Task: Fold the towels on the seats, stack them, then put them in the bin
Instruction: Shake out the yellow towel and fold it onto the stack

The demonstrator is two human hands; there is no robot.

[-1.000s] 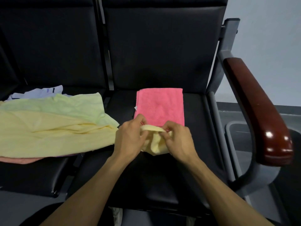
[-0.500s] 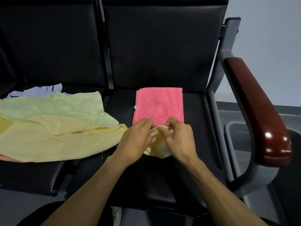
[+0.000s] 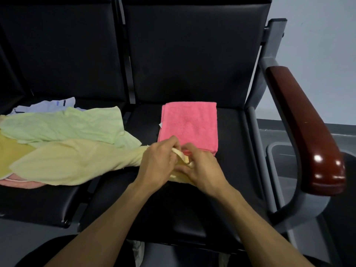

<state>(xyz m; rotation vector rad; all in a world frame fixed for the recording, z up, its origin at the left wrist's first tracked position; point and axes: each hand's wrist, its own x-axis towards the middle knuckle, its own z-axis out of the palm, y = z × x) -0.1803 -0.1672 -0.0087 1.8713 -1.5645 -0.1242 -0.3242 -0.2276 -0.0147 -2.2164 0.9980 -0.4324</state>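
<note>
Since the earlier frames, more of the pale yellow towel point(image 3: 69, 162) has been drawn off the left seat toward the right seat, so that it now stretches in one long band from the loose pile across the gap between the two cushions, and both hands have edged a little farther toward the back of the seat. Left hand point(image 3: 157, 166) and right hand point(image 3: 202, 170) meet over the front half of the right seat point(image 3: 231, 180), fingers curled and pinching the bunched end of that yellow towel between them; the cloth is gathered into a small wad under the palms, and which corner or edge each hand has cannot be told. Just behind the hands, touching their fingertips, the folded pink towel point(image 3: 189, 124) lies flat on the same cushion, squared up toward the backrest, with a small white tag poking from its left edge. On the left seat point(image 3: 38, 205) the unfolded pile spreads wide: a light green towel point(image 3: 63, 126) lies over the yellow one, a white cloth with blue marks point(image 3: 46, 106) shows at the back edge, and a pinkish cloth point(image 3: 19, 183) peeks out at the front. Beyond the dark wooden armrest point(image 3: 306, 128) at the right end, the rim of a grey bin point(image 3: 277, 151) is visible.
</note>
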